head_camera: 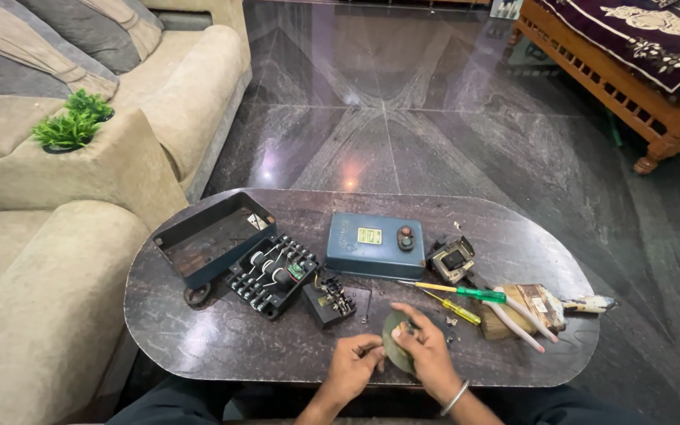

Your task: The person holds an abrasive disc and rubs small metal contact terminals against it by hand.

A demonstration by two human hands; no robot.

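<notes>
My left hand (353,364) and my right hand (425,352) meet at the near edge of a dark oval table (198,338). Both pinch a small round greenish-grey disc (395,342) held between them. Just beyond the hands lie a black terminal block (329,299), a larger black contactor unit (271,273) with wires, and a blue metal cover (375,245) with a red button. Two screwdrivers, one with a green handle (478,293) and one with a yellow handle (458,309), lie right of my hands.
An open dark metal box (210,236) sits at the table's left. A small coil part (452,258), white-handled pliers (517,321) and a worn brush (541,303) lie at the right. A beige sofa (57,260) with a green plant (72,122) stands left; a wooden bench (631,79) far right.
</notes>
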